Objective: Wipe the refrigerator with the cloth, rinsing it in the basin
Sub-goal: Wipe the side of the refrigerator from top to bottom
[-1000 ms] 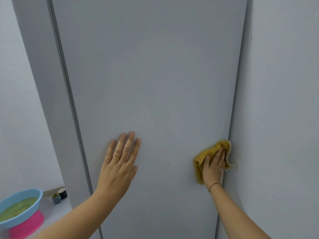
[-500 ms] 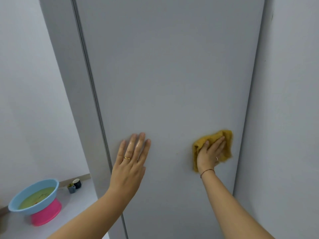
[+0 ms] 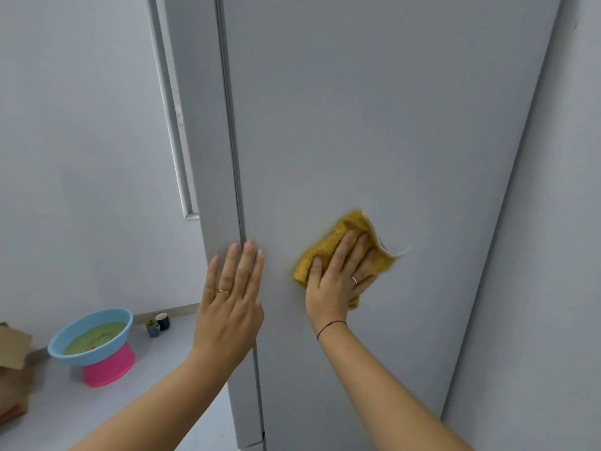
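Observation:
The grey side panel of the refrigerator (image 3: 374,125) fills the middle of the view. My right hand (image 3: 338,281) presses a crumpled yellow cloth (image 3: 328,245) flat against the panel with straight fingers. My left hand (image 3: 232,301) rests flat on the panel near its left front edge, fingers straight and together, beside the door seam. A blue basin (image 3: 120,320) with greenish water stands on a pink stool (image 3: 109,366) on the floor at the lower left.
A white wall (image 3: 553,255) stands close to the refrigerator's right side. The door handle (image 3: 175,125) runs down the left face. Two small dark cups (image 3: 158,323) sit on the floor by the baseboard. Brown cardboard (image 3: 13,369) lies at the far left.
My right hand has slid the cloth leftward from the panel's right edge toward the middle. The left hand has stayed flat on the panel while the view has shifted right.

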### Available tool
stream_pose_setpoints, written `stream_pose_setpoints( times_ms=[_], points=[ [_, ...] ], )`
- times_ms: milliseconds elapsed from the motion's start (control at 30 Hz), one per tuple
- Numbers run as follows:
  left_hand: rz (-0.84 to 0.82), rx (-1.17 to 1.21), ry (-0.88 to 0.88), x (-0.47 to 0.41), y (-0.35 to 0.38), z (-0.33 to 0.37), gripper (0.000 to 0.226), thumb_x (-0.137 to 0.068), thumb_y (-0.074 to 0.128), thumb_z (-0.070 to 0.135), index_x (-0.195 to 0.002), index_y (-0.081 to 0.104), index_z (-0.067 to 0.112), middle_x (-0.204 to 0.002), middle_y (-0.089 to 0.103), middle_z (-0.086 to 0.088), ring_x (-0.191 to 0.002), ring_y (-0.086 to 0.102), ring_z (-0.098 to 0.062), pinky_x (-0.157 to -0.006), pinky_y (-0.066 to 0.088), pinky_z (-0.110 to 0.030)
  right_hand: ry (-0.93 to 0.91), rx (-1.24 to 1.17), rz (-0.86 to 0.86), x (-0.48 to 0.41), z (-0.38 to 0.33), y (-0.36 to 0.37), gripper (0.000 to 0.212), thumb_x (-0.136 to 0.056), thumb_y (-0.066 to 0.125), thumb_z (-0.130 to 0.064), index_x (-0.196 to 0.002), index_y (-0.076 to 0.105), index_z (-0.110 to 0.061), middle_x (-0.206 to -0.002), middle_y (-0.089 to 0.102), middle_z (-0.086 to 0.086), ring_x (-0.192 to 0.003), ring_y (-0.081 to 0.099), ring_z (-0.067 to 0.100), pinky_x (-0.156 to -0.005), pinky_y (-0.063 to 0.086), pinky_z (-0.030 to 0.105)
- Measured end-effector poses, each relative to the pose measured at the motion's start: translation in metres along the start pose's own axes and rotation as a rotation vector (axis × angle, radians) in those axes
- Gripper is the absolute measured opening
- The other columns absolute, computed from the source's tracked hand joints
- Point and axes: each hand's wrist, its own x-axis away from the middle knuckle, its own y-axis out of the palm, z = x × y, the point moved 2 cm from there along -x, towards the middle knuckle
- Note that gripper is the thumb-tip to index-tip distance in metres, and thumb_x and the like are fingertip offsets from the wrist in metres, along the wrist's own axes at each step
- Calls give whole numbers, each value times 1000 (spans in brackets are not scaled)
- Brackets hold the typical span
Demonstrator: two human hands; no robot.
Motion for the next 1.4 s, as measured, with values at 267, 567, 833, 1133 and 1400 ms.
stream_pose_setpoints(
  times_ms=[267,567,833,1133,1400],
  points=[
    [-13,32,-58,17,-8,-14,72,-86,47,13,-151,20,0,-160,14,-17,-148,13,-34,-119,15,-52,-348,140,-109,32,-37,14,71,-95,31,-52,-152,-5,-30,-160,-4,3,-145,-2,39,-109,-2,67],
    [-18,123,-107,19,-9,-12,58,-97,32,24,-152,22,5,-160,15,-14,-148,15,-31,-118,17,-51,-680,242,-222,63,-35,30,72,-95,45,-46,-151,1,-37,-161,-2,-8,-147,-3,34,-110,-2,69],
    [-94,39,-116,24,-2,-20,72,-96,30,56,-153,19,13,-160,14,-15,-148,11,-31,-118,15,-51,-761,284,-294,93,-3,34,55,-98,38,-46,-149,21,-38,-150,32,-7,-142,22,31,-111,4,69],
    [-202,-18,-175,37,-7,-26,79,-97,12,62,-152,22,6,-160,16,-13,-148,14,-31,-117,15,-52,-934,417,-466,97,43,18,91,-78,68,-24,-151,14,-38,-150,32,-10,-133,36,30,-109,13,68],
    [-203,-44,-226,63,5,-19,78,-95,21,58,-152,21,4,-160,14,-15,-148,13,-31,-118,13,-51,-882,400,-225,22,12,-3,62,-93,45,-37,-150,20,-36,-153,24,-4,-141,20,31,-110,6,69]
  ],
)
